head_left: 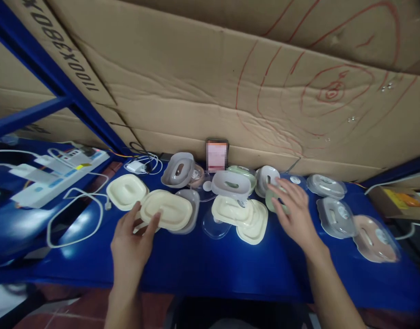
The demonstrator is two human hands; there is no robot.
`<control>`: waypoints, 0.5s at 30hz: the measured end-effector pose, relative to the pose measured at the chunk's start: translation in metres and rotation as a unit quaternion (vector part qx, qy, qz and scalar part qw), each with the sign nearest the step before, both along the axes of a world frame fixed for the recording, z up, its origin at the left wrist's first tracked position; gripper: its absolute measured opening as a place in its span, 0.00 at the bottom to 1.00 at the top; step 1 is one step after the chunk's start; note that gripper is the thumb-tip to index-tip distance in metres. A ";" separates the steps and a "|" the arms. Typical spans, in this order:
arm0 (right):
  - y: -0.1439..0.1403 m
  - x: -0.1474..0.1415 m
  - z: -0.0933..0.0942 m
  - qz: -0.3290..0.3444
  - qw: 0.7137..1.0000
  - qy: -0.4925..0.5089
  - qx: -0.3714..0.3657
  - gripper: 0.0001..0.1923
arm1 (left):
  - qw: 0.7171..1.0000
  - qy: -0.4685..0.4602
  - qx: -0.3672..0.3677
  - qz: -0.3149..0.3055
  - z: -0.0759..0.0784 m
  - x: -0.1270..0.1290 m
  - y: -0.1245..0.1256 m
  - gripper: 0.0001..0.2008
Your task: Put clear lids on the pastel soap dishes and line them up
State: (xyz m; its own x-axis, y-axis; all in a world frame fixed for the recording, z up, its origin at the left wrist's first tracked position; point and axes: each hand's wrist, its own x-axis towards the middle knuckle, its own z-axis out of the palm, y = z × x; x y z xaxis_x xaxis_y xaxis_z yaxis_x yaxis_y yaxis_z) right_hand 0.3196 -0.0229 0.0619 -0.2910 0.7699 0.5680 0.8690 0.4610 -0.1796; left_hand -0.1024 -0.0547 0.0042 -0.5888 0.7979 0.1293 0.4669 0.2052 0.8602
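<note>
At the near side of the blue table (pixel 217 269), the left hand (pixel 132 233) grips a cream dish (pixel 166 209) by its edge, thumb on top; it partly covers a grey dish (pixel 193 214). The right hand (pixel 295 212), fingers spread, grasps nothing visible and half hides a green dish (pixel 270 201); contact is unclear. Between the hands, overlapping cream dishes (pixel 254 227) crowd a clear lid (pixel 213 229). Lidded boxes (pixel 336 218) line the right; a white cable (pixel 102 224) loops left, below a power strip (pixel 54 183). Farther back, a screen (pixel 217 156) leans near the cardboard (pixel 162 82).
</note>
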 end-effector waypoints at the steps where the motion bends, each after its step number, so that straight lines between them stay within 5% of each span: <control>1: -0.010 0.024 -0.003 -0.043 0.999 0.009 -0.001 0.21 | 0.999 0.046 0.013 -0.005 -0.004 0.001 0.001 0.44; 7: -0.070 0.130 -0.054 -0.371 0.927 -0.034 -0.046 0.41 | 0.981 0.168 0.091 -0.040 -0.020 0.014 0.002 0.32; 10: -0.085 0.141 -0.075 -0.377 0.923 -0.041 -0.062 0.39 | 0.972 0.199 0.123 -0.027 -0.014 0.019 0.000 0.28; 15: -0.087 0.146 -0.083 -0.331 0.942 0.057 0.019 0.37 | 0.960 0.213 0.182 -0.020 0.004 0.035 -0.016 0.19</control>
State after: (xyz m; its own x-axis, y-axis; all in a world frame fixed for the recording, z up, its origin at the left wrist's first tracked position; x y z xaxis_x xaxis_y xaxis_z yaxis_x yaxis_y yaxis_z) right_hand 0.4659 -0.1098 -0.0211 0.3095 0.7401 0.5970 0.9445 -0.1664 -0.2834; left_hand -0.0678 -0.0704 0.0082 -0.3900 0.6754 0.6259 0.7932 -0.0988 0.6009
